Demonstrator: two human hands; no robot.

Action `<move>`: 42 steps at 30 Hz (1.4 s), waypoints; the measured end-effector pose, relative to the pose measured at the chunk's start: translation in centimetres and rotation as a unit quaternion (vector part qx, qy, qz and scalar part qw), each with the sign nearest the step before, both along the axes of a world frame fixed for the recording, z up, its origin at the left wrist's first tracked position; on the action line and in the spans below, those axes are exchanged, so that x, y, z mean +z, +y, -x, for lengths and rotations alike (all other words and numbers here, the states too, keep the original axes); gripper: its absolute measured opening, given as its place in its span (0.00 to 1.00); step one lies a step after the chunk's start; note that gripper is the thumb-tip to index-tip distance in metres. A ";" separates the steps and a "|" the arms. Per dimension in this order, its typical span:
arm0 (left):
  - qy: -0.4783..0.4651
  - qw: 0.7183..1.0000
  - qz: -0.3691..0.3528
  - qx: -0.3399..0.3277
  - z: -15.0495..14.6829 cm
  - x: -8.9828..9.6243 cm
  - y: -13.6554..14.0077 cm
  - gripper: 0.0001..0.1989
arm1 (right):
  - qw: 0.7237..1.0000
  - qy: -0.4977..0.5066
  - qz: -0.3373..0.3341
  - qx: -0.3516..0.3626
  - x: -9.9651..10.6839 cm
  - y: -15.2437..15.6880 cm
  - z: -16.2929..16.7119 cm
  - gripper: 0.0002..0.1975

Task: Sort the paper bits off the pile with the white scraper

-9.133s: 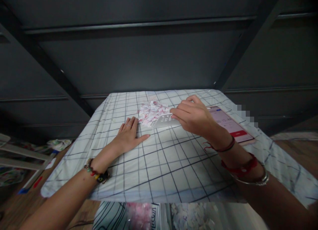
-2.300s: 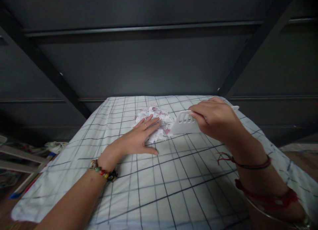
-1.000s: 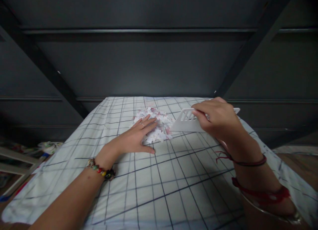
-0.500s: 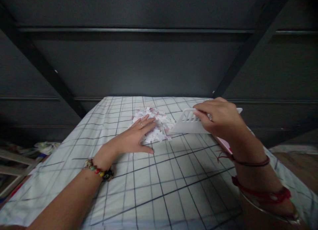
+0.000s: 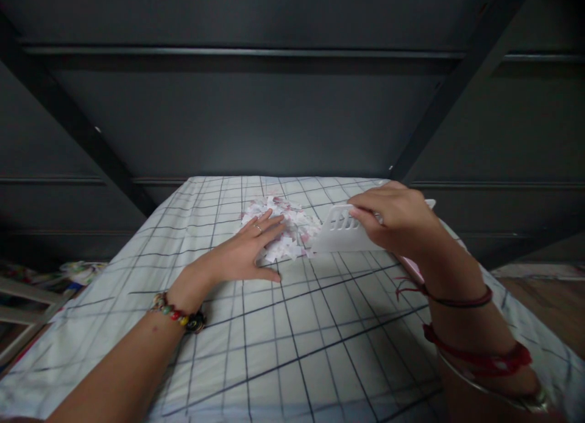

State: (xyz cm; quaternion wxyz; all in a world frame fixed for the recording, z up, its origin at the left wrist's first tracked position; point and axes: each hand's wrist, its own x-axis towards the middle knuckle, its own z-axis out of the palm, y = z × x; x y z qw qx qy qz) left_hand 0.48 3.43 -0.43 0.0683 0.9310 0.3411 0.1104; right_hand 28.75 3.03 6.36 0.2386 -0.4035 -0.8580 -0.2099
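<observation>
Dark wall [image 5: 256,118] behind pile [image 5: 299,230]. Checked worktop [image 5: 274,350] under pile. White scraper [image 5: 336,242] right of pile, tip touching it. Right hand [image 5: 397,219] further right, fingers gripping scraper's top edge. Left hand [image 5: 242,252] at pile's left, fingers spread wide over its edge. Pile itself: white and pinkish paper scraps [image 5: 284,248].

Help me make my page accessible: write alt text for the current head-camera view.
A person's right hand holds a white slotted scraper beside a pile of white and pinkish paper scraps, while the left hand spreads its fingers over the pile's other side. A checked cloth lies beneath; dark panels stand behind.
</observation>
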 end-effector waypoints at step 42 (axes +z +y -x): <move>0.004 1.000 0.010 0.005 -0.2 0.2 0.0 0.47 | 0.999 0.003 -0.033 0.037 -0.2 -0.4 0.8 0.15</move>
